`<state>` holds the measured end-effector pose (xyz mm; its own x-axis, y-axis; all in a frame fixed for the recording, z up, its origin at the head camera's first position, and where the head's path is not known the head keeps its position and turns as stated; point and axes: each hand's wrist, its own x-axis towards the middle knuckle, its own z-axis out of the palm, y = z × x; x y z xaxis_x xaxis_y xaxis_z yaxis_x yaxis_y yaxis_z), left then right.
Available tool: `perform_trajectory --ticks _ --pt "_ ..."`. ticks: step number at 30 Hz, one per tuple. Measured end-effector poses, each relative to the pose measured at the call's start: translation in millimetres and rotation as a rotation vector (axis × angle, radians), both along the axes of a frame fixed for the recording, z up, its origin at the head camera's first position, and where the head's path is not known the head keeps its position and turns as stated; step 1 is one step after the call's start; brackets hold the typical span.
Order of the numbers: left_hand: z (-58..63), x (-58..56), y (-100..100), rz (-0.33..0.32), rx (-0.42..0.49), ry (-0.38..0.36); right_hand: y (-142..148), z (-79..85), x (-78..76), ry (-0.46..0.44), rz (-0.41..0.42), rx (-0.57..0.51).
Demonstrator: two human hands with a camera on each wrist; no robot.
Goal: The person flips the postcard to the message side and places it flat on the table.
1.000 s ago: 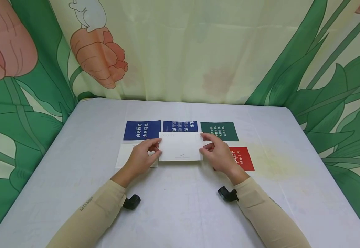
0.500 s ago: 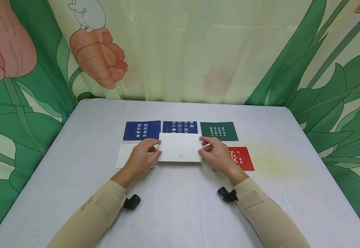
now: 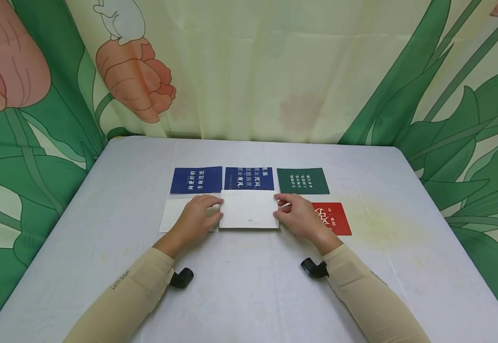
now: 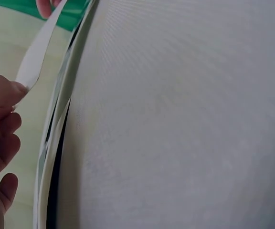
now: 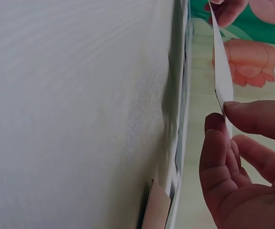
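A white postcard [image 3: 249, 208], a small printed mark near its lower edge, is held level between both hands, close over the table. My left hand [image 3: 194, 218] pinches its left edge, and the thumb and fingers of my right hand [image 3: 298, 216] pinch the right edge. In the left wrist view the postcard [image 4: 38, 55] appears almost edge-on at the fingertips. The right wrist view likewise has the thin postcard [image 5: 223, 71] between thumb and forefinger. Just behind it lies a dark blue card [image 3: 249, 177] with white lettering, its lower part covered by the postcard.
Another blue card [image 3: 196, 180] and a green card [image 3: 303, 181] flank the middle blue one. Partly under my left hand lies a white card [image 3: 173, 214]; a red card [image 3: 335, 219] is beside my right hand. The white-covered table [image 3: 244, 295] meets a patterned curtain [image 3: 249, 71] behind.
Both hands have lowered the postcard slightly toward the table and the near side. More of the middle blue card's lettering shows behind it.
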<state>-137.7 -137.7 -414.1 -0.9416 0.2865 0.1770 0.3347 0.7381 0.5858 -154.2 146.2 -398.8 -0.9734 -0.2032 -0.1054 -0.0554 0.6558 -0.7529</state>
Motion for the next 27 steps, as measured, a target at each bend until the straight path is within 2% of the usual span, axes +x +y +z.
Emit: perform_trajectory --ticks 9,13,27 --pt "-2.1 -2.7 2.1 -0.002 -0.072 -0.111 0.4 -0.1 -1.4 -0.037 0.023 0.041" --pt "-3.1 -3.0 2.4 -0.008 -0.096 -0.138 0.5 -2.1 -2.2 -0.063 0.041 0.057" --pt "-5.8 -3.8 7.2 0.005 -0.132 -0.162 -0.2 -6.0 -4.1 -0.082 0.052 0.107"
